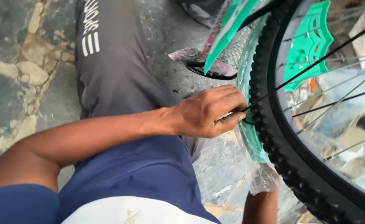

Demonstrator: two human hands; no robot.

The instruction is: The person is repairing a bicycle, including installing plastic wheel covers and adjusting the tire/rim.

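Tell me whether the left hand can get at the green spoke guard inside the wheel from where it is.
Probably not directly: the left hand pinches a thin black stay at the green mudguard, and the knobby tyre and spokes stand between it and the green spoke guard.

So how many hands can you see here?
1. The left hand pinches at the green mudguard beside the black tyre. The right hand is hidden; only its forearm shows at the bottom.

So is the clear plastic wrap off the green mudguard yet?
Still on: clear wrap hangs crumpled off the green mudguard beside the tyre, below the left hand.
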